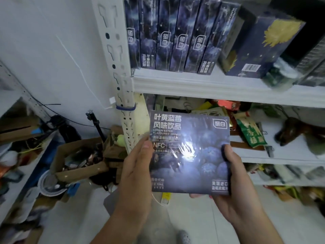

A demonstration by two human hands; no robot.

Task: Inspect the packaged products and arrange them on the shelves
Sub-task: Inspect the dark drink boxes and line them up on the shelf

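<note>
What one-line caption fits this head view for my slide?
Left hand and right hand hold a wrapped blueberry drink box below a shelf of matching upright boxes.

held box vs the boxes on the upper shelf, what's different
The held box shows its broad front; the shelved boxes show narrow sides. The held box is gripped by left hand and right hand; the shelved boxes stand on the upper shelf. Both carry the same blueberry print.
</note>
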